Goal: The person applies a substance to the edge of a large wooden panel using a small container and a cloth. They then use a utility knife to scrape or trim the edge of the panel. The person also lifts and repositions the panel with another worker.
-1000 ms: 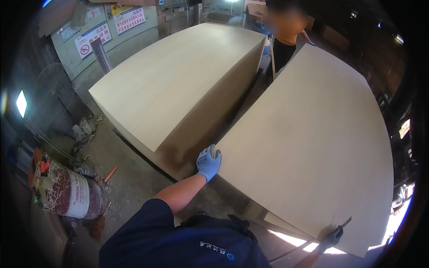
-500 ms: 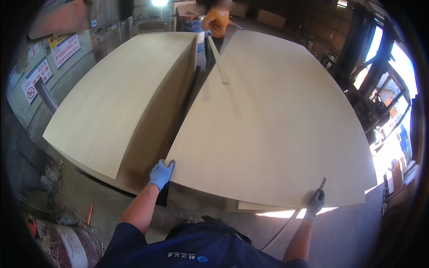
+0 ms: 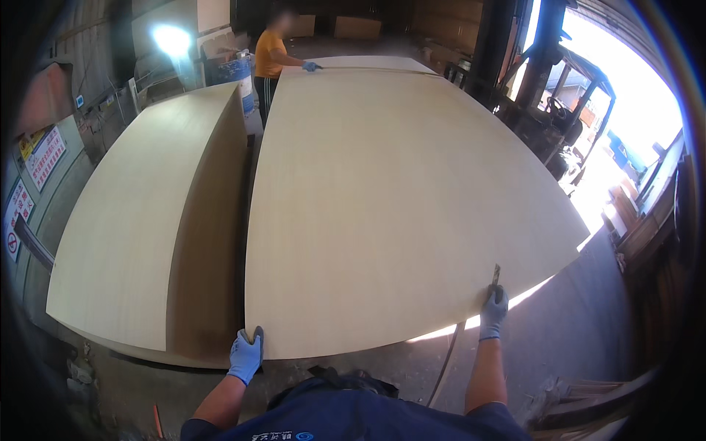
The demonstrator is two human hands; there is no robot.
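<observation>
A large pale plywood sheet (image 3: 397, 198) spreads out in front of me. At its near left corner my left hand (image 3: 246, 355), in a light blue glove, is closed with the thumb on top and the fingers at the edge. My gloved right hand (image 3: 494, 307) is closed at the near edge, further right, around a narrow flat strip (image 3: 497, 274) that sticks up past the fingers; its exact kind is not plain. A thin strip (image 3: 446, 365) runs down from under the sheet beside that hand.
Left of the sheet stands a stack of pale boards (image 3: 132, 213), a narrow gap between. A person in an orange top (image 3: 271, 55) stands at the far left, one gloved hand on the sheet's far end. A forklift (image 3: 562, 110) is at right; a blue drum (image 3: 237, 73) stands behind.
The sheet's near left corner, with my left hand, is lower and further left in view. The long stick the person held over the sheet is now at its far end. My view has shifted.
</observation>
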